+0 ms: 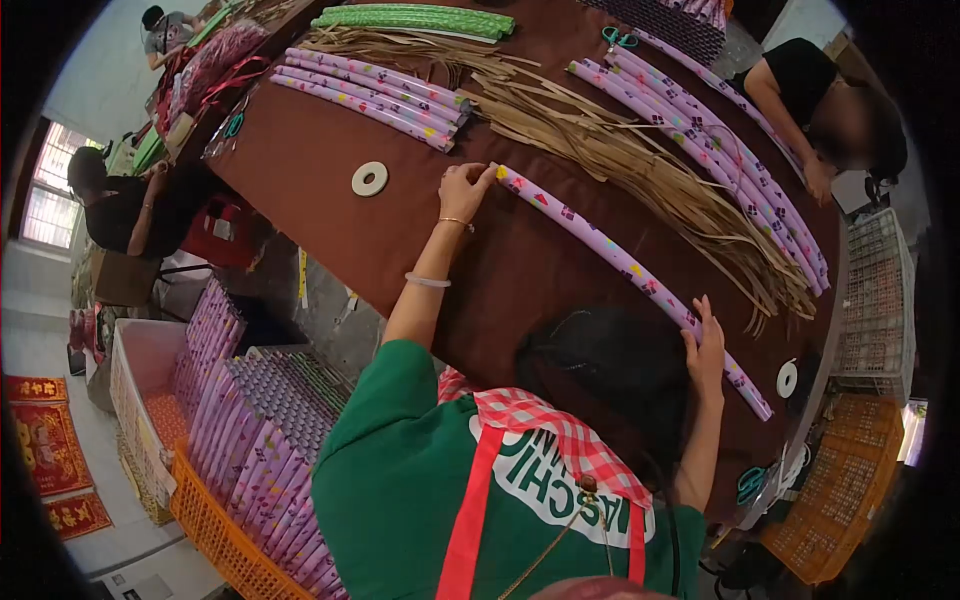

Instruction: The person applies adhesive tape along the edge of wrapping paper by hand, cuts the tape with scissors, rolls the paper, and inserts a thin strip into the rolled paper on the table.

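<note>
A long lilac roll [610, 258] printed with small coloured figures lies slantwise across the brown tabletop. At its far left end is my left hand [465, 190], with the fingers closed around the yellow-marked tip. My right hand [706, 348] rests against the roll nearer its lower right end, with its fingers stretched out and apart. A white tape ring [370, 179] lies to the left of my left hand. Another white tape ring [787, 379] sits to the right of the roll's lower end. Part of the table in front of me is hidden by a dark head or cap.
Long brown strips [620, 150] spread across the table, between lilac rolls [370, 95] and more lilac rolls [715, 155]. Green rolls [415, 20] lie behind. Teal scissors [752, 484] are at the near right. Orange crate [235, 535] holds many rolls. Co-worker [800, 95] leans in at right.
</note>
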The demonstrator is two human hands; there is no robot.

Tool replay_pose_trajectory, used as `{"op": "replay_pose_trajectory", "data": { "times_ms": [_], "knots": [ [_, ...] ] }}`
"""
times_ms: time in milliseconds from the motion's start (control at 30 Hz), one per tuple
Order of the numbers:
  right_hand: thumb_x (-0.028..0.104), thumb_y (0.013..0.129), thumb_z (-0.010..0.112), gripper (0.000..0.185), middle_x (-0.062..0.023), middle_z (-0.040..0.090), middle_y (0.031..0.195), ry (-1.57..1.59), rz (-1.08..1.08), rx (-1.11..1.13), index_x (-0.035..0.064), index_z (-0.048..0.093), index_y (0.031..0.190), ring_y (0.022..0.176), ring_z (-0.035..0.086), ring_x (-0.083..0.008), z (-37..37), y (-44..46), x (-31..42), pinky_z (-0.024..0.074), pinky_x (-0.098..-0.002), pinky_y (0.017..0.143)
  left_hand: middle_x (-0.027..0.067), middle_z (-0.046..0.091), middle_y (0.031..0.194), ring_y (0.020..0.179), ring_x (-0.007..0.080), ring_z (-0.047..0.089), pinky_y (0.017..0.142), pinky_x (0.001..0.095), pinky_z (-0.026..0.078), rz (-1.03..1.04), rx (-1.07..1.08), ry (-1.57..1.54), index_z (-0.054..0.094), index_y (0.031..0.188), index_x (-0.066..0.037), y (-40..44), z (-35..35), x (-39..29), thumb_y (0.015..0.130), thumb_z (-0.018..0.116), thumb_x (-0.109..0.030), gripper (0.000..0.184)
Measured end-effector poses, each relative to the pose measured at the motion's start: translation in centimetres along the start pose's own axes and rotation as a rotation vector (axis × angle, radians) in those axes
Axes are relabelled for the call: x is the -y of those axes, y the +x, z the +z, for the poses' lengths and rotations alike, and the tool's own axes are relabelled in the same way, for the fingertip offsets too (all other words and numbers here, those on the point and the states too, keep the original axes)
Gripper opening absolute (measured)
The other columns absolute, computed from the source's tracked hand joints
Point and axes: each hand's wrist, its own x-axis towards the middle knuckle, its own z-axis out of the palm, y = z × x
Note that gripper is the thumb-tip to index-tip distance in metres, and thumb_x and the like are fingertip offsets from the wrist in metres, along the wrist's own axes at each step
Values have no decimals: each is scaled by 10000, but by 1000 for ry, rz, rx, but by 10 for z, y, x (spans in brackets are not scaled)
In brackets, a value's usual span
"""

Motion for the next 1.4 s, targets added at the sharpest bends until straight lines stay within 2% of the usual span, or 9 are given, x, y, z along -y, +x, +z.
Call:
{"op": "replay_pose_trajectory", "data": {
  "times_ms": [200, 433, 500, 567, 633, 767, 833, 1233, 1400],
  "knots": [
    [139, 859, 529, 576, -63, 452, 1287, 19, 16, -3, 112, 264, 1369, 1174, 406, -296, 0, 0, -3, 284, -395, 1004, 93, 626, 842, 862, 243, 574, 719, 400, 426, 31, 170, 110, 691, 822, -96, 10, 7, -2, 683, 665, -465, 396],
    [177, 858, 536, 579, -119, 434, 1298, 256, 70, -3, 103, 270, 1368, 1183, 421, -286, -10, 3, -2, 343, -374, 970, 107, 612, 767, 734, 195, 582, 669, 315, 449, -105, 288, -192, 653, 821, 33, 8, -5, 0, 729, 686, -389, 433],
    [186, 856, 541, 572, -129, 433, 1298, 320, 123, 7, 101, 287, 1362, 1183, 423, -288, -11, 1, -2, 352, -369, 965, 136, 598, 622, 577, 156, 571, 553, 313, 429, -28, 246, -117, 656, 755, 18, 1, -9, -9, 725, 660, -404, 423],
    [205, 842, 565, 557, -121, 454, 1284, 199, 112, 58, 108, 338, 1341, 1184, 424, -283, -9, 1, -8, 341, -387, 977, 111, 531, 510, 507, 100, 505, 501, 293, 392, 97, 208, -45, 644, 733, 28, 6, -3, -1, 727, 658, -384, 412],
    [213, 829, 581, 516, -102, 498, 1243, 38, 159, 41, 109, 403, 1302, 1161, 448, -265, -10, -5, -6, 327, -395, 988, 114, 514, 514, 506, 99, 487, 501, 287, 388, -50, 319, -34, 645, 748, 24, 8, -9, -13, 728, 656, -383, 407],
    [208, 822, 582, 439, -80, 539, 1191, -304, 19, -82, 89, 478, 1232, 1120, 485, -226, -9, -25, -19, 304, -405, 1000, 166, 604, 637, 623, 172, 607, 568, 325, 431, 70, 319, 17, 649, 795, 17, 12, -7, -1, 769, 626, -380, 399],
    [202, 817, 587, 467, -75, 503, 1238, -367, 52, -130, 75, 454, 1247, 1150, 459, -215, -12, -43, -34, 284, -409, 1010, 112, 636, 702, 665, 125, 573, 619, 278, 433, -38, 364, -93, 655, 835, 21, 14, -4, 9, 768, 646, -355, 382],
    [327, 895, 460, 529, -172, 238, 1409, -806, 836, -208, 58, 330, 1333, 1273, 291, -299, -61, -177, -137, 176, -503, 1037, -26, 558, 735, 689, 60, 463, 622, 205, 384, -244, 455, -249, 639, 850, 46, 24, -6, 22, 796, 660, -311, 362],
    [268, 885, 492, 440, -203, 512, 1150, -271, 853, -707, -15, 451, 1218, 995, 527, -332, -52, -191, -161, 424, -352, 858, -8, 585, 789, 744, 61, 497, 690, 197, 407, -93, 471, -161, 640, 864, 38, 21, -13, 19, 812, 650, -283, 324]
  ]
}}
